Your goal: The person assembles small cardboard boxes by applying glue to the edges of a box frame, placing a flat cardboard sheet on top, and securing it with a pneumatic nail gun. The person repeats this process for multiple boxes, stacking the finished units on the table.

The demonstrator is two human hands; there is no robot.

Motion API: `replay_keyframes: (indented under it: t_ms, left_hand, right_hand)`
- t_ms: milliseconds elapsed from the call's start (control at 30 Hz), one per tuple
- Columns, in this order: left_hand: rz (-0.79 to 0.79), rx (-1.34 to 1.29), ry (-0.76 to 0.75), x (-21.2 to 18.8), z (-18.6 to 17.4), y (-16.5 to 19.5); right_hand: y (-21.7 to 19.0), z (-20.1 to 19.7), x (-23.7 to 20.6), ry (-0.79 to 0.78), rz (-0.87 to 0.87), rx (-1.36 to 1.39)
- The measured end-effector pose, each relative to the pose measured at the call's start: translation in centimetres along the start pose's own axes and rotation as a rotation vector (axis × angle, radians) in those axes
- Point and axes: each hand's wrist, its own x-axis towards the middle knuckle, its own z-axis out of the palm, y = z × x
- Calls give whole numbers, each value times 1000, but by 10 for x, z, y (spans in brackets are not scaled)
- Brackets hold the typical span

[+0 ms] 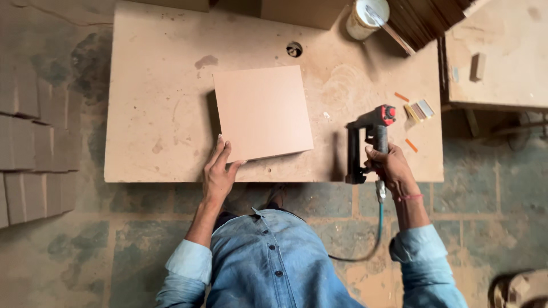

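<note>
Fingers on a board corner, and fingers wrapped round a nail gun.

Head view: the left hand (217, 173) rests flat, fingers together, on the near-left corner of the square, pale-brown fibreboard panel (263, 112) lying on the dusty worktable (160, 102); the right hand (390, 165) grips the black, red-capped pneumatic nail gun (368, 142), just right of the panel.

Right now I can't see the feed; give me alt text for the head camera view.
Seen from above, a person in a denim shirt rests the left hand on the near corner of a square board on a dusty worktable, while the right hand grips a black pneumatic nail gun with a red cap and blue hose. A white tub sits at the table's far edge.
</note>
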Motion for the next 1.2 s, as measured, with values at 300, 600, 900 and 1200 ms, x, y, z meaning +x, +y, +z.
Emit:
replay_keyframes:
  t_ms: [300, 600, 900, 1200]
  left_hand:
    - [12, -16, -43, -3, -11, -3]
    - [26, -2, -60, -2, -19, -3]
    - [69, -95, -12, -7, -21, -11]
    - [179, -180, 158, -17, -27, -29]
  right_hand:
    - [-31, 91, -116, -50, 83, -364]
    - [-18, 105, -115, -19, 90, -389]
    - [-24, 129, -128, -68, 58, -427]
    - [-20, 174, -132, -166, 37, -456]
